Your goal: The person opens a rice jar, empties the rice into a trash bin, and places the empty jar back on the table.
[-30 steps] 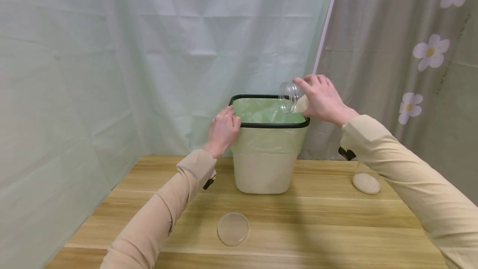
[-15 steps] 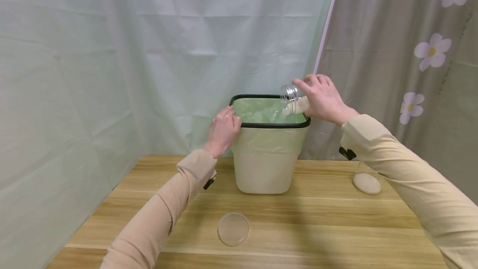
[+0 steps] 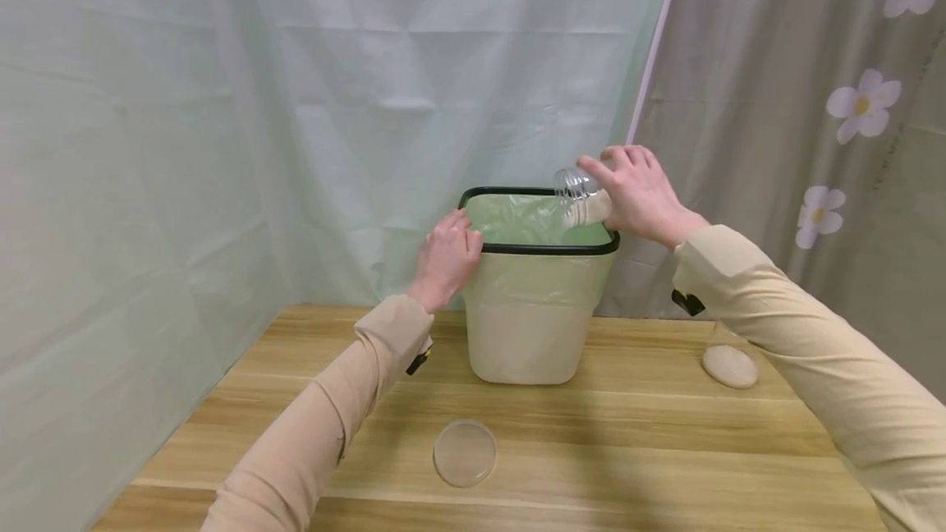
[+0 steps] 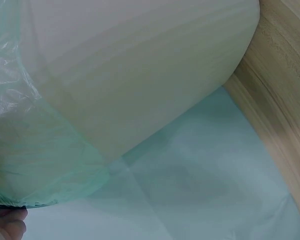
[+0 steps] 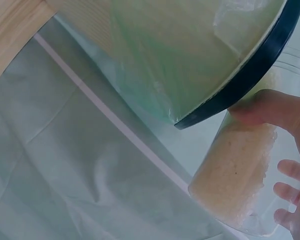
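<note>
A cream trash bin (image 3: 528, 343) with a black rim (image 3: 547, 250) stands on the table, lined with a thin green plastic bag (image 3: 510, 224). My left hand (image 3: 447, 259) grips the rim at its left side. With my right hand (image 3: 641, 194) I hold a clear jar (image 3: 569, 185) on its side over the bin's right part, mouth towards the left. Pale, rice-like grains (image 5: 235, 170) lie along the jar's lower side, as the right wrist view shows. Whether any grains fall from the mouth is too small to tell.
A clear round lid (image 3: 465, 454) lies flat near the front of the wooden table (image 3: 591, 433). At the right, partly behind my right sleeve, stands a clear container with pale contents (image 3: 730, 365). Curtains (image 3: 443, 105) hang close behind the bin.
The jar's mouth has dipped a little, and the grains have slid along the lower side towards it. My left hand keeps its grip on the rim.
</note>
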The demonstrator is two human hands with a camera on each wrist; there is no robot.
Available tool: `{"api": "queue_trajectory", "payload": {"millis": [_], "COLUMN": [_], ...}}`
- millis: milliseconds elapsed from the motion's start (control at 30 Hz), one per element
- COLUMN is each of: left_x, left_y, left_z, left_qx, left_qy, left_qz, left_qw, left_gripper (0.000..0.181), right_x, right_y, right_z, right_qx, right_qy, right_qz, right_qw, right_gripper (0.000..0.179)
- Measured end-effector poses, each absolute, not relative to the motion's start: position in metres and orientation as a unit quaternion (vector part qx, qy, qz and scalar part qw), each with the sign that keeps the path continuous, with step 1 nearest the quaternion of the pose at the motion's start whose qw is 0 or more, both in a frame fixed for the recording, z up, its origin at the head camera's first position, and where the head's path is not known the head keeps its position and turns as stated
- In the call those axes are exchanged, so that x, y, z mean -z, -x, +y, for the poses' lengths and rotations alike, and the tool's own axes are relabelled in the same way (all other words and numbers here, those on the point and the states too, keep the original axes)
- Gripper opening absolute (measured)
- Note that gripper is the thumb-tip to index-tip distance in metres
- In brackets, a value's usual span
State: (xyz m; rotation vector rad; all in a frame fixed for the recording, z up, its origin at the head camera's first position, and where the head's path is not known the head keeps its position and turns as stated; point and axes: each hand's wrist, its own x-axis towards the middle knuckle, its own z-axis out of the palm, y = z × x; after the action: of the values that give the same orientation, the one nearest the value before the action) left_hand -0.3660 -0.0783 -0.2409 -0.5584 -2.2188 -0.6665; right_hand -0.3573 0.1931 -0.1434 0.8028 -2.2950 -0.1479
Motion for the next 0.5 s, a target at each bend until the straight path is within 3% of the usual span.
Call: {"api": "queue_trajectory", "payload": {"millis": [500], "left_x": [0.2397], "left_y": [0.3628], "left_z": [-0.0731], "left_qx": [0.259], "left_qy": [0.218], "left_qz": [-0.869], "left_qw": [0.361], "left_gripper": [0.044], "right_x": [0.1453], "right_y": [0.3588], "right_z": [0.1921], "right_qx": [0.094], "right_qy": [-0.327], "right_qz": [-0.867], "right_qw": [0.364], "right_gripper": [0.081]}}
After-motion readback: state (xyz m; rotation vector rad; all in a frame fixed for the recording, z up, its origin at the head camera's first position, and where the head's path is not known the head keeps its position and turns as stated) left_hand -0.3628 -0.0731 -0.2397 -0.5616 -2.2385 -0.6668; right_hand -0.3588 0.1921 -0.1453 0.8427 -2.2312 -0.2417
